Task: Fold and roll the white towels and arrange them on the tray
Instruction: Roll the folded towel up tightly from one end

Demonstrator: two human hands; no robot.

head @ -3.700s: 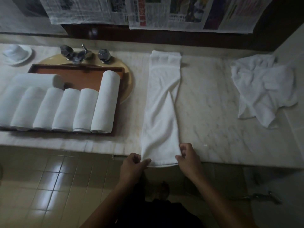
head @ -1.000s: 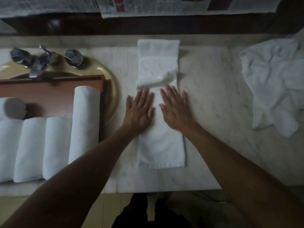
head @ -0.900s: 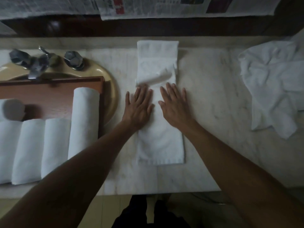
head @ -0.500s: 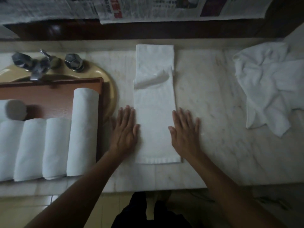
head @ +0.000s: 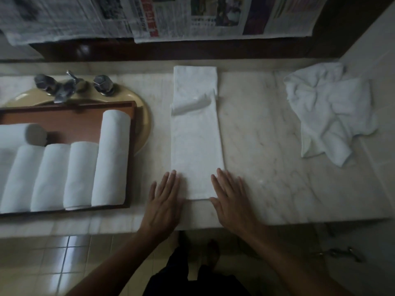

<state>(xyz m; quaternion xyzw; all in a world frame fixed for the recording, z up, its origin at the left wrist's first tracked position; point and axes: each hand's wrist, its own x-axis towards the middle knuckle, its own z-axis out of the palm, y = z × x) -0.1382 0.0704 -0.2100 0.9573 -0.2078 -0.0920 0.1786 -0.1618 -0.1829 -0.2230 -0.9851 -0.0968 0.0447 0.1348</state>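
White rolled towels (head: pixel 111 157) side by side on the brown wooden tray (head: pixel 119 103), off to the left. Just right of the tray, left hand (head: pixel 163 201) flat and open on the pale marble counter (head: pixel 267 167), fingers straight, holding nothing, touching the left edge of the long folded white towel (head: pixel 196 146) at its near end. Towel in the middle, lying long-ways, pointing straight away from the body, with a small flap turned up near the far end. Near short edge right between the two hands. Then right hand (head: pixel 233 201), flat and open too, on the right edge of that same end. Both hands just as close. Probably time to roll: start at the near short edge and push away, along the long way. Far right, one crumpled white towel (head: pixel 327 116), well apart.
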